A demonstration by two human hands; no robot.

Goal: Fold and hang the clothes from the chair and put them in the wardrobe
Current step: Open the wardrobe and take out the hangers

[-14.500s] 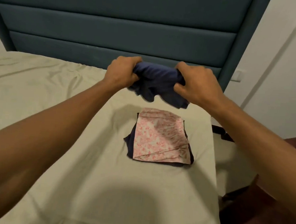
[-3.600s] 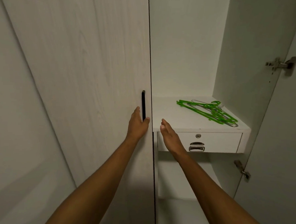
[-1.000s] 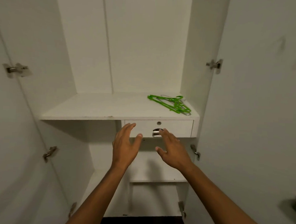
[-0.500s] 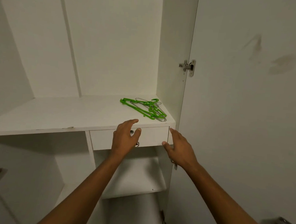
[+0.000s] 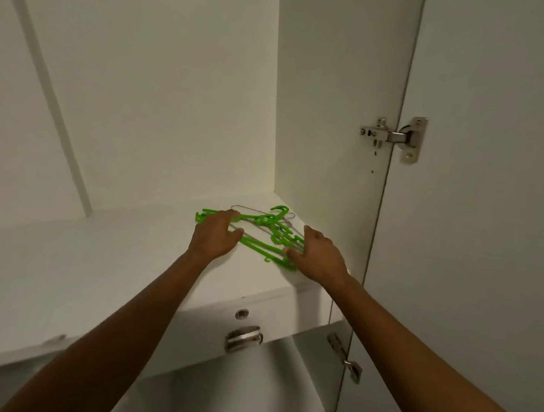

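Observation:
Several green plastic hangers (image 5: 264,243), mixed with thin wire hangers (image 5: 251,210), lie in a heap on the white wardrobe shelf (image 5: 110,260) near its right wall. My left hand (image 5: 215,239) lies over the left end of the heap, fingers and thumb curled round a hanger bar. At the right end my right hand (image 5: 320,255) touches the heap, its fingers relaxed and its thumb against the green tips. No clothes are in view.
A drawer (image 5: 258,324) with a metal pull sits under the shelf. A lower shelf (image 5: 239,390) shows below it. The open right wardrobe door (image 5: 484,217) stands close on the right, with hinges (image 5: 394,136) on its edge.
Both hands have risen from in front of the drawer onto the shelf and reached the hangers. The view has moved closer to the shelf's right corner.

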